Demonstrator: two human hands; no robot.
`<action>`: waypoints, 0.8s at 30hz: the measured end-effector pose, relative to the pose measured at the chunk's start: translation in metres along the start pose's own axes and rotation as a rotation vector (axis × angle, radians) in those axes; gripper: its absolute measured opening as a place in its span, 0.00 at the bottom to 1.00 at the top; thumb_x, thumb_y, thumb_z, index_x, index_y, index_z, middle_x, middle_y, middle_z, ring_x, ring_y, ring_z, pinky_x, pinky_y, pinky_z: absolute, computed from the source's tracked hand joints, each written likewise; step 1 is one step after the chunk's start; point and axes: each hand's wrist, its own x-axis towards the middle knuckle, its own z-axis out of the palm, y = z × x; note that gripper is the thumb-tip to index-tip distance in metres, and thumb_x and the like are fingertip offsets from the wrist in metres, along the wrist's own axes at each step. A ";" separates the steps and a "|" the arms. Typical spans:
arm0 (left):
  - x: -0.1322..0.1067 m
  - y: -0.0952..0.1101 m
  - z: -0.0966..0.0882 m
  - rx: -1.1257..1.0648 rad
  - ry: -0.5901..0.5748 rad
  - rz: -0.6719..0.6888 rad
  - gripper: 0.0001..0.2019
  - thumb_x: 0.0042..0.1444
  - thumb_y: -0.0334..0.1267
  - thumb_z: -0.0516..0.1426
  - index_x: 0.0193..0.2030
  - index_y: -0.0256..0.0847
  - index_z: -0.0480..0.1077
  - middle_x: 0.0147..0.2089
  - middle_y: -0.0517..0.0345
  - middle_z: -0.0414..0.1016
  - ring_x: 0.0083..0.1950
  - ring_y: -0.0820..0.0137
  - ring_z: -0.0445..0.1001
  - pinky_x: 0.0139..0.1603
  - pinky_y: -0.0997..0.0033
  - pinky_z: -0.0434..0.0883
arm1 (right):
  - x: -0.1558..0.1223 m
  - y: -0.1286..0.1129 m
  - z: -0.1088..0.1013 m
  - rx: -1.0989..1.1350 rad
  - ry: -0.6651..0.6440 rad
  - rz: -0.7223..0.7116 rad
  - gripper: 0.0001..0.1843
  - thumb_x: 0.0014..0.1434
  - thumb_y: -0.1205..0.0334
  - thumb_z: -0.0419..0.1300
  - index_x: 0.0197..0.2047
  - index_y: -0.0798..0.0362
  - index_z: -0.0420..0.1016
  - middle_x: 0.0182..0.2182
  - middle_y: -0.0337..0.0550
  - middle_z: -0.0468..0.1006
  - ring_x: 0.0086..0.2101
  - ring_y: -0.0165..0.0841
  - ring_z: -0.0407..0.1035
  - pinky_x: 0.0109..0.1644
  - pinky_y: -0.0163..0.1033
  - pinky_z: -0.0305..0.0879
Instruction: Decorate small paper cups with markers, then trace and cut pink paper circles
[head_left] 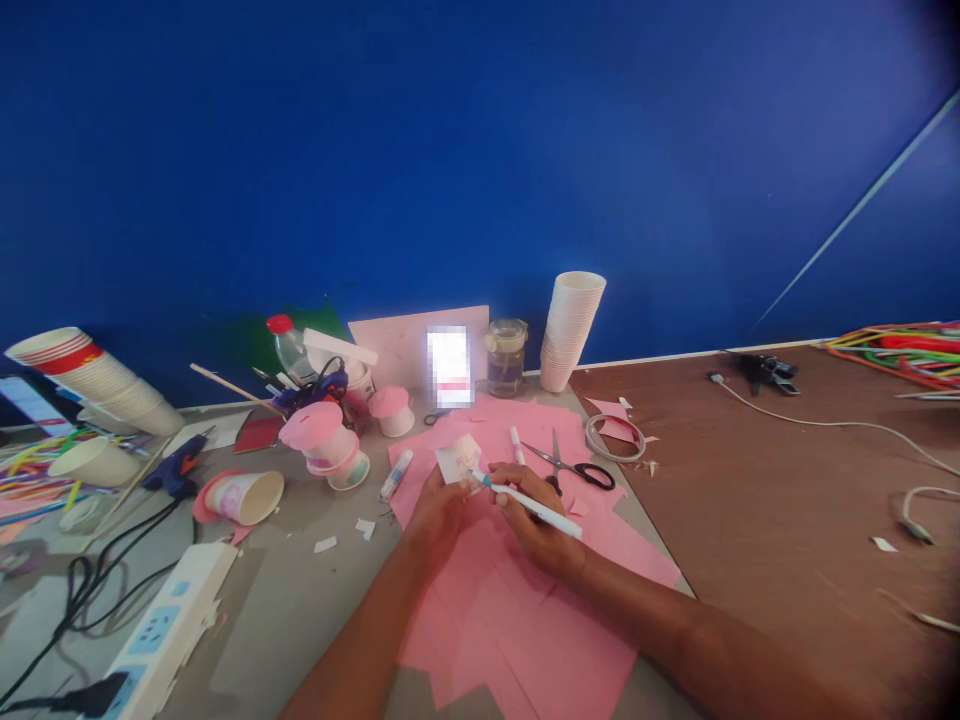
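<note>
My left hand (439, 510) is closed on a small piece of white paper (454, 464) with faint pinkish marks. A white marker with a blue collar (546, 514) is gripped in my right hand (529, 505), its tip at the paper's lower edge. Whether the tip touches the paper I cannot tell. Both hands are above overlapping pink paper sheets (517, 640). Just beyond my right hand lie black-handled scissors (592, 475) and a small white and pink tube (517, 445). A glue stick or capped tube (396, 476) lies left of my left hand.
Pink-topped paper cups (337, 455) stand at left, near a tipped cup (244, 497), a blue glue gun (176, 468) and a power strip (169, 630) with black cables. At the back are a bright blurred screen (450, 366), a jar (507, 360) and stacked cups (571, 330). A tape ring (615, 437) lies right.
</note>
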 end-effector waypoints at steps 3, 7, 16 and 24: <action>0.000 0.001 0.002 -0.001 -0.005 -0.005 0.15 0.46 0.32 0.60 0.43 0.38 0.72 0.36 0.56 0.76 0.39 0.65 0.74 0.44 0.64 0.67 | 0.000 0.000 0.000 0.006 0.011 0.001 0.06 0.60 0.63 0.53 0.38 0.49 0.71 0.25 0.40 0.74 0.37 0.38 0.73 0.43 0.43 0.69; 0.000 0.001 0.001 0.003 -0.005 -0.017 0.13 0.45 0.33 0.61 0.40 0.37 0.72 0.35 0.54 0.76 0.39 0.64 0.74 0.44 0.63 0.67 | 0.001 -0.002 0.000 0.011 0.013 -0.001 0.06 0.60 0.64 0.53 0.39 0.48 0.70 0.25 0.39 0.74 0.35 0.36 0.73 0.43 0.43 0.69; 0.000 -0.001 -0.002 0.009 -0.012 -0.021 0.11 0.47 0.32 0.60 0.39 0.38 0.72 0.35 0.55 0.75 0.40 0.64 0.73 0.44 0.64 0.66 | 0.001 -0.003 0.000 0.011 -0.004 0.001 0.06 0.59 0.65 0.52 0.39 0.49 0.69 0.25 0.39 0.73 0.33 0.35 0.72 0.41 0.41 0.69; 0.001 -0.002 -0.003 0.021 -0.013 -0.002 0.09 0.47 0.32 0.60 0.38 0.38 0.73 0.37 0.56 0.75 0.40 0.66 0.72 0.45 0.65 0.65 | -0.006 0.007 0.001 0.053 0.045 0.106 0.06 0.60 0.61 0.52 0.39 0.49 0.69 0.26 0.39 0.72 0.31 0.35 0.69 0.37 0.41 0.67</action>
